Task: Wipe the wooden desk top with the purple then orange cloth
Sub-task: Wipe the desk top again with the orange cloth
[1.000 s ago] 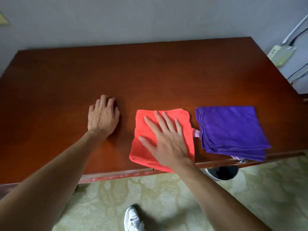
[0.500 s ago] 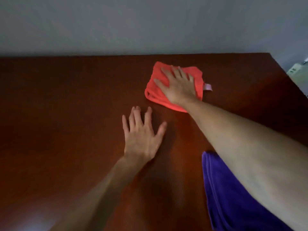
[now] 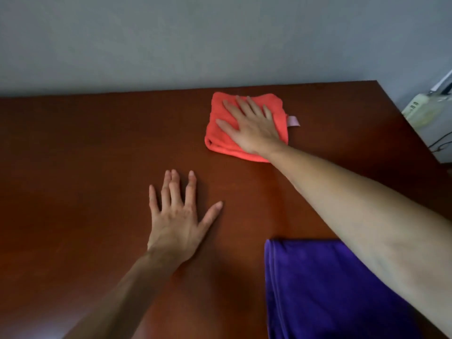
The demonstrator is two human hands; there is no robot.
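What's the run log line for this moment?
right hand flat on orange cloth, far desk | left hand flat | purple cloth idle

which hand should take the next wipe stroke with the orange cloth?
Right. The right hand already lies flat on the orange cloth near the desk's far edge. The left hand is bare on the wood, apart from both cloths.

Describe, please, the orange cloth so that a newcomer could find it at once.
Start at the wooden desk top and look to its far edge by the grey wall. The orange cloth lies there, folded, under the flat right hand. Unlike the purple cloth, it shows a pale side tag.
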